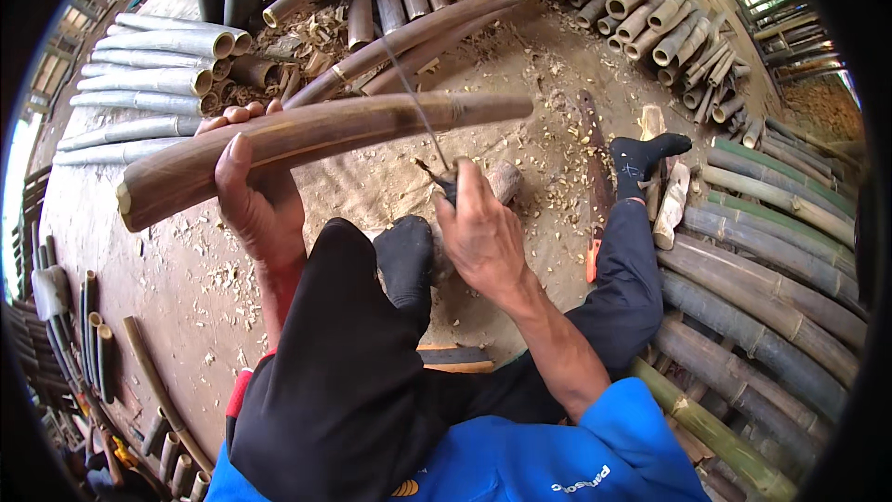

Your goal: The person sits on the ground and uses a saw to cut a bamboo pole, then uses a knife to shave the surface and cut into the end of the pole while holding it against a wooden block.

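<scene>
A thick brown bamboo tube [344, 138] slants across the view in front of me, its cut end at the left. My left hand [265, 200] grips it near that end, thumb in front and fingers over the top. In my right hand [488, 242] is a knife [426, 121] with a dark handle and a long thin blade, slightly blurred. The blade crosses the tube toward its right part and points up and away. Whether its edge touches the bamboo, I cannot tell. My fingers are closed around the handle.
Bamboo tubes [153, 79] are stacked at the far left, with more cut pieces [650, 14] piled at the far right. Long bamboo poles [762, 288] lie on my right. A saw with an orange handle [593, 260] rests by my right leg. Shavings [223, 284] litter the floor.
</scene>
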A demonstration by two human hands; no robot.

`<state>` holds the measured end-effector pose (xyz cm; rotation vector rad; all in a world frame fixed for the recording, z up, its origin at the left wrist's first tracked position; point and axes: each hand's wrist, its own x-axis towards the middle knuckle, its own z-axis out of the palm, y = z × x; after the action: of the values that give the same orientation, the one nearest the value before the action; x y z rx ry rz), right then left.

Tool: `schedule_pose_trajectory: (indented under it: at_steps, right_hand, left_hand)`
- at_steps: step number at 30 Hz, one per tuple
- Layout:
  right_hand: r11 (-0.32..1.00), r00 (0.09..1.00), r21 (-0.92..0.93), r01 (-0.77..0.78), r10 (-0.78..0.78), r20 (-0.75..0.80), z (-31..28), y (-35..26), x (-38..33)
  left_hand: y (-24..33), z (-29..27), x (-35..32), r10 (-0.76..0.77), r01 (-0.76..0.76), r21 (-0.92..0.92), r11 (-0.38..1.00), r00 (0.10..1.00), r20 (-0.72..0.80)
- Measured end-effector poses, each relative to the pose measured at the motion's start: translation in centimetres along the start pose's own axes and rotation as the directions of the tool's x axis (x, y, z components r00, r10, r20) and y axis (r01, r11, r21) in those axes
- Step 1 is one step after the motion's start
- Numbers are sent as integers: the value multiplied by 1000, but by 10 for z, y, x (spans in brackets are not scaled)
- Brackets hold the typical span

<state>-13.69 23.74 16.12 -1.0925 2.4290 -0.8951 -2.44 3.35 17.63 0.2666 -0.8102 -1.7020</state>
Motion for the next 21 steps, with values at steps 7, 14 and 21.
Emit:
schedule_pose_trajectory:
  at_steps: [7, 14, 21]
  right_hand:
    - [993, 993, 97, 61, -50, -104, -3, 14, 15]
    - [916, 944, 349, -199, 275, -182, -3, 86, -20]
    - [805, 769, 89, -587, 588, -251, 76, 181, -90]
  left_hand:
    - [-16, 5, -8, 8, -8, 61, 998, 1000, 9]
    - [2, -81, 32, -140, 92, -170, 981, 943, -302]
    - [-76, -135, -24, -421, 305, -290, 907, 646, -636]
